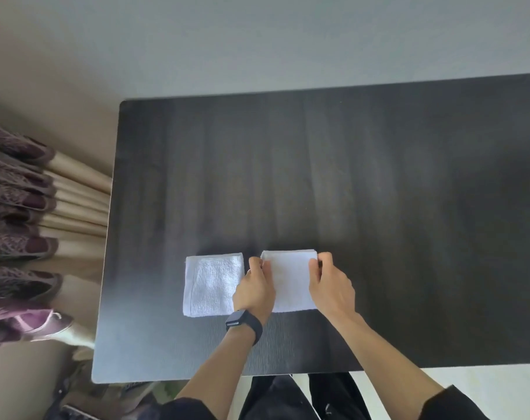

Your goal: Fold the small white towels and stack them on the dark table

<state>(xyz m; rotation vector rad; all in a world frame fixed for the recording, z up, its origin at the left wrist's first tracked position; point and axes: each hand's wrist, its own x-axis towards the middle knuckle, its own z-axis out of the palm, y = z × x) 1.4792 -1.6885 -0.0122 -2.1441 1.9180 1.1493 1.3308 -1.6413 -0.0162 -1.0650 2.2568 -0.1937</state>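
Left hand (pixel 253 291), right hand (pixel 332 289): fingers pinching edges of right towel (pixel 291 280); left towel (pixel 210 283) alongside; wide dark table (pixel 348 177).

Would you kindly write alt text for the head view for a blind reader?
A person's left hand and right hand pinch the far corners of a folded small white terry towel on a dark wood-grain table; a second folded white towel lies left of it.
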